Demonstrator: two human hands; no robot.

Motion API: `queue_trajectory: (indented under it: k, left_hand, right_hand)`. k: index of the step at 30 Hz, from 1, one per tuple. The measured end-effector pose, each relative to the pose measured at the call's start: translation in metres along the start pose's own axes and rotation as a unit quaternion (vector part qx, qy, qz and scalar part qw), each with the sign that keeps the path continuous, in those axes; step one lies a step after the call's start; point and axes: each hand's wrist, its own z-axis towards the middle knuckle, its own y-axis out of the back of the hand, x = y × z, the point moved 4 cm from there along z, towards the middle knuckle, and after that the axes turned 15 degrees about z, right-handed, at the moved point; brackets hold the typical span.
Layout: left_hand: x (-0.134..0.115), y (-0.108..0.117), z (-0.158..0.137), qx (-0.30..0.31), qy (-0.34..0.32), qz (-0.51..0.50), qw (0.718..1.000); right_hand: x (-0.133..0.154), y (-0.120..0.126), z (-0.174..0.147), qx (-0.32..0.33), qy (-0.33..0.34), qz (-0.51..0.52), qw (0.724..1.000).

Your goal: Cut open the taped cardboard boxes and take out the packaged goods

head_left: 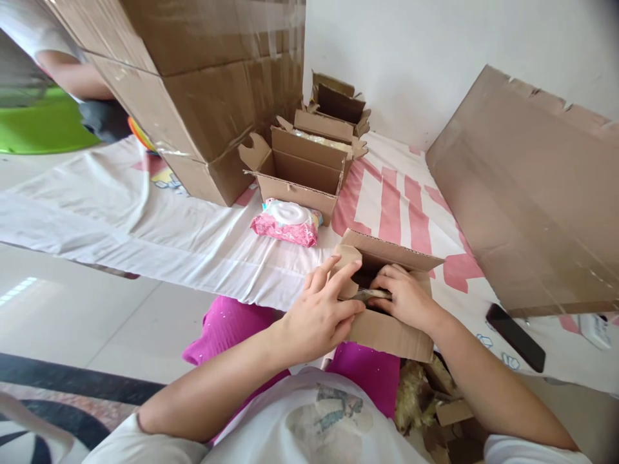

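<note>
Right in front of me stands an open cardboard box (391, 332) with its flaps raised. My left hand (319, 312) grips the near left corner, its fingers lying along the side flap and its thumb at the front flap. My right hand (403, 296) reaches into the opening, fingers curled around something thin and pale whose kind I cannot make out. The bottom of the box is hidden. Beyond it lies a pink pack of wet wipes (287, 222) with a white lid.
Several open boxes, the nearest one (302, 171) included, line up toward the wall beside tall stacked cartons (203, 109). At right are a large cardboard sheet (527, 193) and a black phone (516, 338). Another person's arm (75, 74) shows at upper left. Scraps (416, 399) lie below.
</note>
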Motion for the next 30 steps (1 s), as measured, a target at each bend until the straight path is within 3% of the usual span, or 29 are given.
queue_trajectory:
  k: [4,8,13,16,22,27,30]
  left_hand:
    - [-0.006,-0.008,-0.005,0.042,0.019,0.045,0.998]
    - [-0.007,-0.014,-0.011,0.022,0.070,0.044,0.996]
    - [0.013,-0.023,-0.022,0.047,0.171,0.060,0.982]
    - [0.021,-0.029,-0.026,0.070,0.164,0.054,0.982]
    - [0.025,-0.036,-0.028,0.067,0.154,0.002,0.986]
    - [0.029,-0.041,-0.032,0.060,0.157,-0.049,0.984]
    - [0.032,-0.039,-0.033,0.053,0.156,-0.089,0.982]
  right_hand:
    - [0.006,-0.001,-0.002,0.010,-0.003,-0.018,1.000]
    - [0.022,0.012,-0.007,0.007,0.022,-0.167,0.986]
    - [0.030,0.050,-0.030,-0.099,0.061,-0.275,0.954]
    - [0.021,0.075,-0.053,-0.187,0.039,-0.290,0.938]
    - [-0.012,0.097,-0.102,-0.363,-0.025,-0.237,0.901]
    - [-0.045,0.081,-0.131,-0.507,-0.119,-0.114,0.846]
    - [-0.059,0.065,-0.141,-0.579,-0.129,-0.005,0.805]
